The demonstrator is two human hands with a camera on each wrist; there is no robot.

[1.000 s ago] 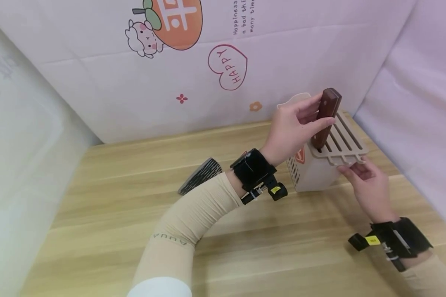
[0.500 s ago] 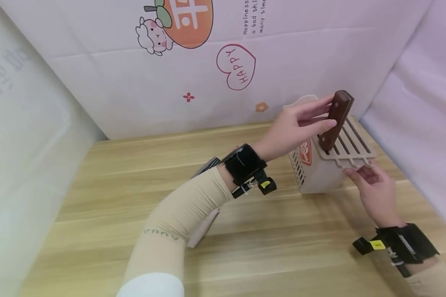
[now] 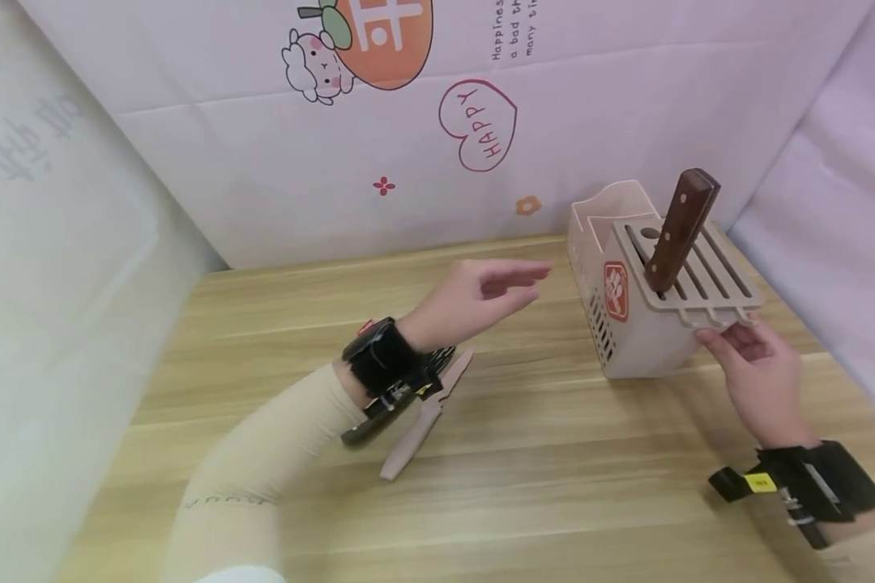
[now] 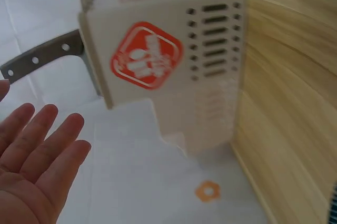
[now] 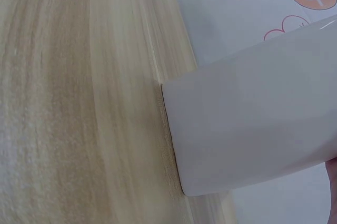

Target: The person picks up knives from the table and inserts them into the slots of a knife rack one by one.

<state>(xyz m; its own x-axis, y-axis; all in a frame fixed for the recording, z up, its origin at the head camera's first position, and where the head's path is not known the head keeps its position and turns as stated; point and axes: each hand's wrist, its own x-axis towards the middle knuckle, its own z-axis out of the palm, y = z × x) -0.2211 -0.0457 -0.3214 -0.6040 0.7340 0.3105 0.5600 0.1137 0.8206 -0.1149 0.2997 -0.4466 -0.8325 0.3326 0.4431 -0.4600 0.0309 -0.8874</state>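
Note:
A beige knife holder (image 3: 649, 348) with a slotted top stands upright at the right of the wooden table. A kitchen knife (image 3: 681, 231) sits in one slot, its brown riveted handle sticking up at a tilt. My left hand (image 3: 474, 300) hovers left of the holder, fingers extended, touching nothing; the left wrist view shows its palm (image 4: 31, 182) apart from the knife handle (image 4: 45, 54). My right hand (image 3: 761, 380) grips the holder's near right side, below the small hooks. In the right wrist view the holder's smooth wall (image 5: 247, 113) hides most of that hand.
A knife with a pale pinkish handle (image 3: 411, 441) lies on the table (image 3: 539, 486). Beside it, partly under my left wrist, are a dark handle (image 3: 368, 433) and a black-patterned blade (image 3: 443, 356). Printed cloth (image 3: 591, 105) hangs behind the table.
My left hand has let go of the brown knife handle and drawn back to the left. The knife stays in its slot. My right hand keeps its hold on the holder.

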